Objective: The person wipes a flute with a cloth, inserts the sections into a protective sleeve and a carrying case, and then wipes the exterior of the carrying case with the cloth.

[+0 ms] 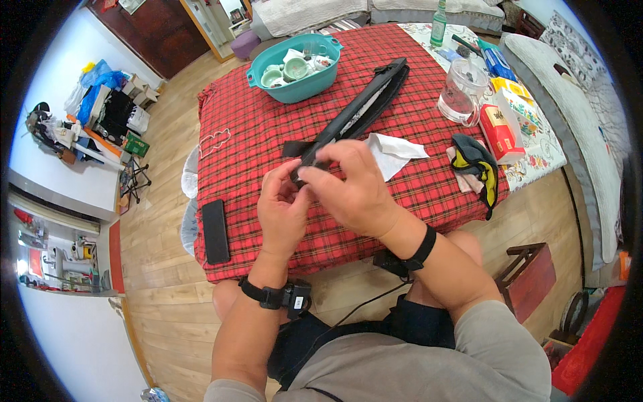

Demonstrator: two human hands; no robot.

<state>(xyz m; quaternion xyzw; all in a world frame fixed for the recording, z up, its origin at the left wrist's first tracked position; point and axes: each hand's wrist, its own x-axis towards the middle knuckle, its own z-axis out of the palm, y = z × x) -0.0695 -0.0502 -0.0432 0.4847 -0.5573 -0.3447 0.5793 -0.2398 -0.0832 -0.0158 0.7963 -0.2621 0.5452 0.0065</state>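
A long, narrow black fabric case (346, 118) lies diagonally across a red plaid tablecloth (241, 125). A lengthwise opening in it shows something pale inside. At its near end my left hand (284, 206) pinches the fabric between thumb and fingers. My right hand (351, 191) grips the same end from the right, thumb and forefinger close to the left fingertips. Exactly what the fingertips hold is partly hidden by the fingers. A short black strap or flap (296, 148) sticks out left of the case. Beside my right hand lies a crumpled white cloth or tissue (394, 153).
A teal basin (296, 90) of cups stands at the back. A black phone-like slab (215, 232) lies front left. On the right are a glass pitcher (459, 95), a red tissue pack (500, 133), a grey-yellow cloth (474, 168) and a green bottle (438, 27). A cable (364, 301) crosses my lap.
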